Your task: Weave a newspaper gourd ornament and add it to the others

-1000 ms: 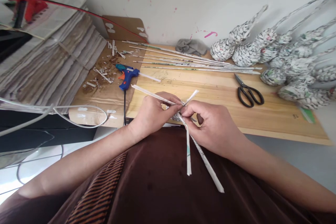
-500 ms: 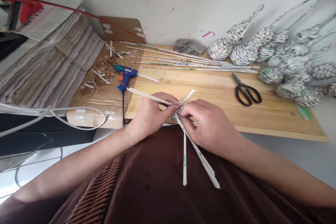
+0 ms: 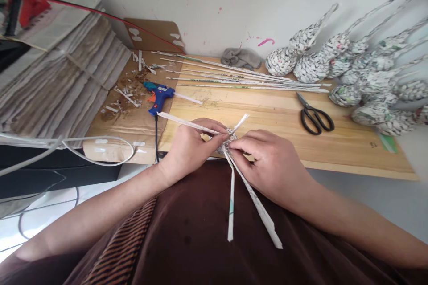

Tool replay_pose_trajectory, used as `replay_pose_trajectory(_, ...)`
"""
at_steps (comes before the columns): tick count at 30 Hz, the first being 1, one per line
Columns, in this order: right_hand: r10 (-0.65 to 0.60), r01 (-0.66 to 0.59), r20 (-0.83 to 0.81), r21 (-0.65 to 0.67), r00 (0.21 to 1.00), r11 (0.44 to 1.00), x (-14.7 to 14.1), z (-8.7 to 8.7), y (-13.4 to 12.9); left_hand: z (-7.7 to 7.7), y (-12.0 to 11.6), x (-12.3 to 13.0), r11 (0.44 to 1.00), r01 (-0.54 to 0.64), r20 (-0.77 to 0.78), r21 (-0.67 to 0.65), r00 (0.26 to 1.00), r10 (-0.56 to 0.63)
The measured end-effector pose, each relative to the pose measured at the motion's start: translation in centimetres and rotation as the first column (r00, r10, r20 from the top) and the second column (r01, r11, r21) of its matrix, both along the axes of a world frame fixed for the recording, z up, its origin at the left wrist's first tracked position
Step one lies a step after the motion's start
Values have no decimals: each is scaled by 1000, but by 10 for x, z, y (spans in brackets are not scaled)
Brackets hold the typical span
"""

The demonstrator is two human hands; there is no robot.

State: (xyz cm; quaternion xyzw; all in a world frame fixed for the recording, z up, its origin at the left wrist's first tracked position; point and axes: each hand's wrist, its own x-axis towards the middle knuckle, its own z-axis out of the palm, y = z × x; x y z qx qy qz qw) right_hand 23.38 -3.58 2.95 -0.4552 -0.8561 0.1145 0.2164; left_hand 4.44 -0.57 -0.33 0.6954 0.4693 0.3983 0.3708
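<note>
A small woven piece of rolled newspaper (image 3: 221, 148) sits at the board's front edge, mostly hidden by my fingers. My left hand (image 3: 190, 147) is closed on it, thumb pressed against the weave. One flattened paper strip (image 3: 180, 120) sticks out leftward over that hand, and a short strip end (image 3: 241, 123) points up and away. My right hand (image 3: 272, 158) is closed with its fingertips pinching a paper strip at the weave's right side. From there a strip with a green patch (image 3: 231, 205) and a bundled pair of strips (image 3: 264, 218) hang over the brown garment.
A blue glue gun (image 3: 160, 97) lies left on cardboard among paper scraps. Long paper rods (image 3: 240, 81) and a grey cloth (image 3: 241, 59) lie behind. Black-handled scissors (image 3: 314, 116) rest at right, before several woven gourd shapes (image 3: 310, 67). A newspaper stack (image 3: 67, 67) stands left.
The hanging strips have swung apart, the green-patched one shifting left. The leftward strip reaches slightly farther left. My right fingertips have shifted slightly at the weave; both hands stay in place.
</note>
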Motion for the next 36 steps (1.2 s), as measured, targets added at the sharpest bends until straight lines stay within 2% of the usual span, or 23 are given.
replay_pose_trajectory(4,34,-44,122,80,992,996,0,0,-5,0,0,0,1000,-6,6,1,1000,6)
replay_pose_trajectory(6,44,-55,132,83,990,995,-1,-1,-5,0,-1,0,1000,-8,4,5,1000,8)
replay_pose_trajectory(12,27,-25,15,-117,1000,993,-3,-4,1,1,-2,-1,1000,3,-14,20,1000,-2)
replay_pose_trajectory(17,58,-62,111,32,992,998,0,-4,2,3,-3,1,1000,-8,-15,4,1000,8)
replay_pose_trajectory(21,85,-89,146,20,986,996,-2,-5,6,3,-3,1,1000,-7,-5,9,1000,7)
replay_pose_trajectory(29,25,-25,-7,2,1000,1000,-2,-6,13,3,-1,0,999,-13,-14,-48,1000,12)
replay_pose_trajectory(33,93,-102,98,88,991,991,-2,-7,10,2,-2,0,999,-22,-6,-30,1000,22)
replay_pose_trajectory(36,165,-178,192,53,968,983,-3,-3,9,3,-3,0,1000,-4,-8,-17,1000,4)
